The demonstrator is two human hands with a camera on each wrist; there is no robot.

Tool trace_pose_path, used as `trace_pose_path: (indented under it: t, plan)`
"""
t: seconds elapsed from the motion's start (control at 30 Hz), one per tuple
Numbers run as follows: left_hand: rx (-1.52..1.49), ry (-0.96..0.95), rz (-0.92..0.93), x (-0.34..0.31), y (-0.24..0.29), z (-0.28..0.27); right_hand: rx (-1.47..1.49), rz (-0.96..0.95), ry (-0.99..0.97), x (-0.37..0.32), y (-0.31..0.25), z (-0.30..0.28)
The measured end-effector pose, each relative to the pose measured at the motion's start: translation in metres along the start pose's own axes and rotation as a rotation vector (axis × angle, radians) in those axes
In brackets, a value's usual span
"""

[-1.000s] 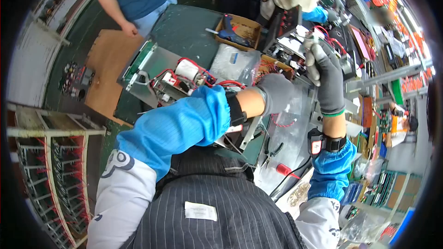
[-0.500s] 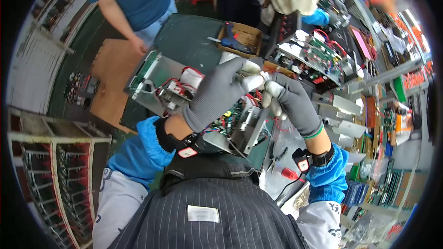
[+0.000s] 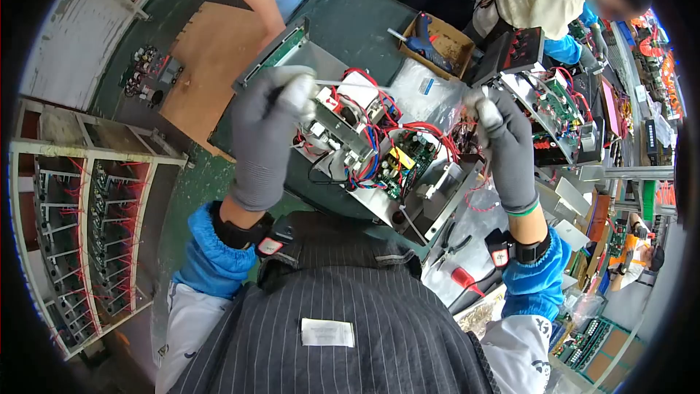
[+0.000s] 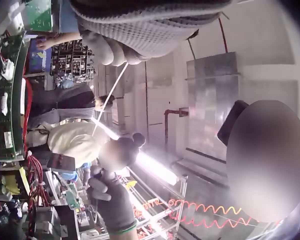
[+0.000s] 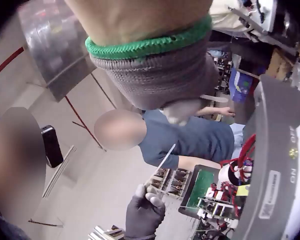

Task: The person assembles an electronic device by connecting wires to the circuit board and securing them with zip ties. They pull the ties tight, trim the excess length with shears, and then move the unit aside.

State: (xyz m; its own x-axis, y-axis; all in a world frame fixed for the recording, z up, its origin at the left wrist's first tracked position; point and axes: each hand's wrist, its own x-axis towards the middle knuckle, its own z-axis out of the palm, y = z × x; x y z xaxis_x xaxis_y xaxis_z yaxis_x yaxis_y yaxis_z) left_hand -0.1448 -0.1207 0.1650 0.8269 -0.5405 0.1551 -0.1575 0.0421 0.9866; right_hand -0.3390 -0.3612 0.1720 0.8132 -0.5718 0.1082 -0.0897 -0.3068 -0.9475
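My gloved left hand (image 3: 264, 138) is raised over the left side of an opened metal chassis (image 3: 386, 208). It pinches one end of a thin white cable tie (image 3: 350, 85), which points toward my right hand; the left wrist view also shows this cable tie (image 4: 110, 100) leaving the fingers. My right hand (image 3: 508, 147), gloved as well, is held up beyond the chassis's right side, fingers curled. From its fingertips a short white strip (image 5: 215, 98) sticks out in the right wrist view. Below, between the hands, are a green circuit board (image 3: 408, 153) and red wires (image 3: 434, 133).
Pliers (image 3: 453, 246) and a red-handled tool (image 3: 464, 279) lie on the bench near me. Behind the chassis are a clear plastic bag (image 3: 426, 95) and a cardboard box (image 3: 446, 36) with a blue tool. Another opened unit (image 3: 539, 102) stands right. Two people work nearby.
My hands came together over the chassis around a small white thing, then moved apart. The left hand went left with the cable tie, the right hand to the right. The head view shifted.
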Motion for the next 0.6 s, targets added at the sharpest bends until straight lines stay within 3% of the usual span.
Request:
trace_pose_path:
  t: [0.03,0.07,0.13,0.23,0.3,0.37,0.43,0.5,0.53,0.57,0.6]
  plan:
    - [0.068,-0.054,0.040,-0.002,0.000,0.002,-0.087,-0.239,0.078,0.005,-0.001,0.013]
    - [0.005,-0.086,-0.012,-0.007,0.001,0.013,-0.083,-0.236,0.075,0.007,-0.013,0.020]
    - [-0.009,-0.129,-0.013,-0.012,0.002,0.029,-0.504,-0.306,-0.209,0.012,-0.045,0.028]
    - [0.004,-0.204,-0.006,-0.010,0.000,0.038,-0.448,-0.435,-0.282,0.025,-0.018,0.035]
    - [0.037,-0.243,0.087,-0.004,-0.009,0.042,-0.398,-0.447,-0.283,0.033,-0.007,0.030]
    - [0.069,-0.312,0.043,0.009,-0.015,0.045,-0.346,-0.463,-0.284,0.041,0.002,0.019]
    - [0.104,-0.382,-0.009,0.028,-0.026,0.046,-0.334,-0.187,-0.377,0.045,0.013,0.004]
    - [0.758,-0.783,0.342,0.054,-0.045,0.045,-0.355,-0.293,-0.351,0.050,0.033,-0.004]
    - [0.870,-0.876,0.760,0.065,-0.057,0.049,-0.478,-0.291,-0.353,0.052,0.043,-0.009]
    - [0.874,-0.875,0.754,0.067,-0.068,0.052,-0.601,-0.289,-0.356,0.053,0.049,-0.011]
    - [1.106,-0.966,0.661,0.068,-0.064,0.066,-0.615,-0.250,-0.407,0.052,0.050,-0.012]
